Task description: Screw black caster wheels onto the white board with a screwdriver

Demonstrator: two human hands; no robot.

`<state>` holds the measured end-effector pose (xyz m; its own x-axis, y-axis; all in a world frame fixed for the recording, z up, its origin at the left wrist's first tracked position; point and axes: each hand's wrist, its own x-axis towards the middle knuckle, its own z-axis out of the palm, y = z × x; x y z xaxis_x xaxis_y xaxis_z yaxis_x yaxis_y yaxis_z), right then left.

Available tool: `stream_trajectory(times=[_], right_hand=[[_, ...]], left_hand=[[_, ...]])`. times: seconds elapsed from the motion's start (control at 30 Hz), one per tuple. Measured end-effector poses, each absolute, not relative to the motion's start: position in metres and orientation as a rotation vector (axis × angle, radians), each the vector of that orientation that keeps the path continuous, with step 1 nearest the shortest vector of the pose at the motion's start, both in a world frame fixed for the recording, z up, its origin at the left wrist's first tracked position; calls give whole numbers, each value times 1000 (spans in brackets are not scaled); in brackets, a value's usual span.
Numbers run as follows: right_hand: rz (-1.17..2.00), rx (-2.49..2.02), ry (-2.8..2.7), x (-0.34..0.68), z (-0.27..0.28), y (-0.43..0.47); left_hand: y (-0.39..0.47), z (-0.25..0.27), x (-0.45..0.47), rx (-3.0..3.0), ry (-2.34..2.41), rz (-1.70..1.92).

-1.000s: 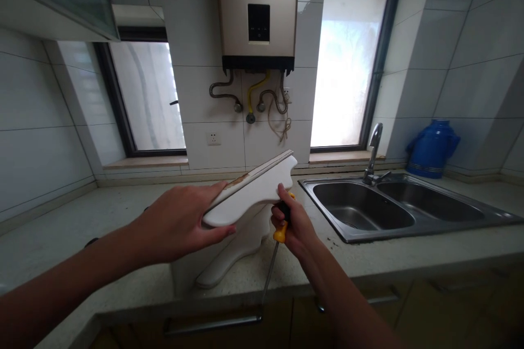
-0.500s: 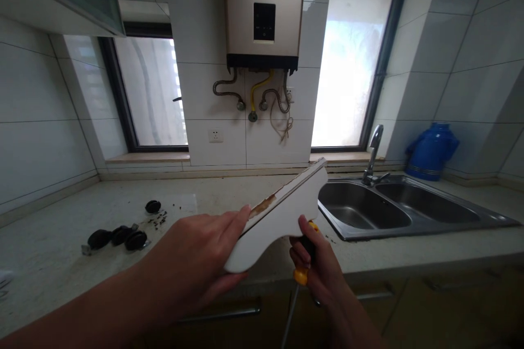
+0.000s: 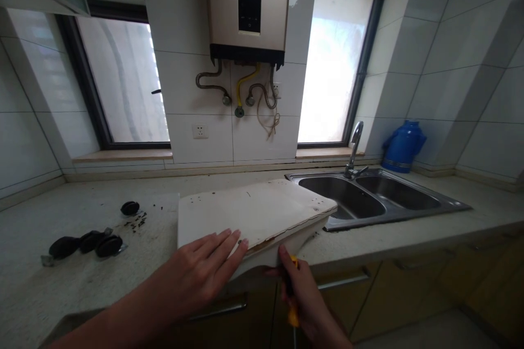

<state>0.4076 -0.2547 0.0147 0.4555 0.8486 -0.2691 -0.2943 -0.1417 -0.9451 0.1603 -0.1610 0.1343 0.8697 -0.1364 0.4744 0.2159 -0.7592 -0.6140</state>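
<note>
We hold the white board (image 3: 249, 212) flat at the worktop (image 3: 123, 262) front edge, just left of the sink (image 3: 368, 202). Our left hand (image 3: 204, 267) lies open, palm down on its near edge; our right hand (image 3: 298, 294), below that edge, is clenched round a yellow-handled screwdriver (image 3: 291, 305). We judge it best to press evenly and keep the overhanging corner level, since the chipped edge could slip. Left of the board lie black caster wheels (image 3: 88, 242) and dark crumbs (image 3: 137, 222), near but apart. Right of the sink stands a blue jug (image 3: 403, 147).

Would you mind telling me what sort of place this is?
Most likely a home kitchen: a steel double sink with a tap set in the countertop, and a wall-mounted water heater above.
</note>
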Motion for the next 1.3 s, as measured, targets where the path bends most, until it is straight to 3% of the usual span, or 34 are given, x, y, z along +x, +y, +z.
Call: stream_trajectory(times=[0.23, 0.73, 0.9, 1.07, 1.3], right_hand=[[1040, -1493, -739, 398, 17, -256], [933, -1215, -787, 404, 27, -257], [926, -952, -769, 395, 78, -259], [745, -649, -861, 376, 162, -234], [715, -464, -1058, 316, 207, -144]], left_hand=[[-116, 103, 150, -2348, -47, -668], [-83, 66, 109, -2418, -88, -701], [-75, 45, 91, -2399, -17, -959], [-65, 7, 81, -2303, -287, -1395], [-62, 4, 85, -2384, -271, -1453]])
